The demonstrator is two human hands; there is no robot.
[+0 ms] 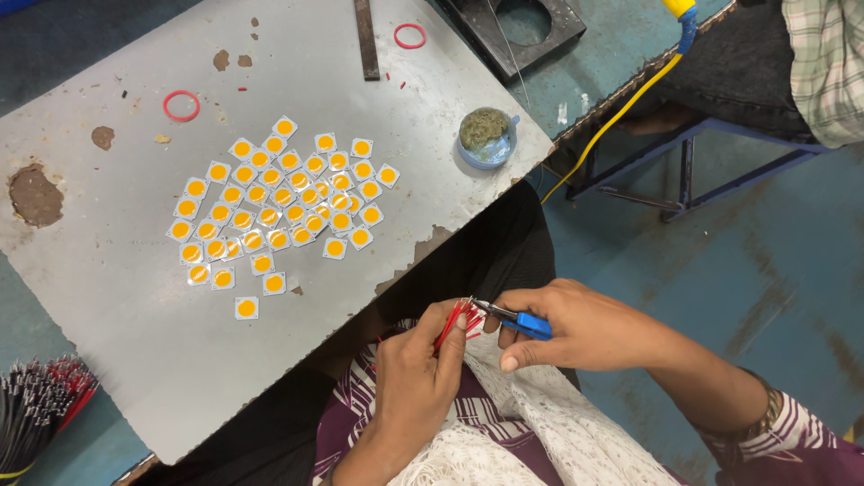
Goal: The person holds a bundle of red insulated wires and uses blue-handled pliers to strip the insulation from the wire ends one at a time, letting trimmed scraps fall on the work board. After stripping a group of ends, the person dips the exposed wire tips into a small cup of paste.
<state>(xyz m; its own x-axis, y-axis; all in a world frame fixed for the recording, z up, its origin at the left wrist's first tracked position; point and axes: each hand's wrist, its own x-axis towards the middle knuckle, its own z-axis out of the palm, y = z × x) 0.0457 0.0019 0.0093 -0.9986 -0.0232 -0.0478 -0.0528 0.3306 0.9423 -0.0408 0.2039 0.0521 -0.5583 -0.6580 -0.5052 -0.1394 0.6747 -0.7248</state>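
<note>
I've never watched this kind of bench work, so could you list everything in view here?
Square chips: several dozen, white with yellow discs, mid-board.
Grey board: one, worn, left.
Rubber rings: two, red, far side of board.
Round dish: one, blue, holding greenish wool, board's right corner.
Metal strip: one, dark, top.
Wire bundle: one, black and red, lower left.
Yellow cable: one, upper right.
Blue stool frame: one, right.
Left hand: holds red wires.
Right hand: grips blue-handled cutters.

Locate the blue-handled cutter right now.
In the head view, the blue-handled cutter sits low and right of centre in the right hand, its tip at the red wires held by the left hand, over the lap.
</note>
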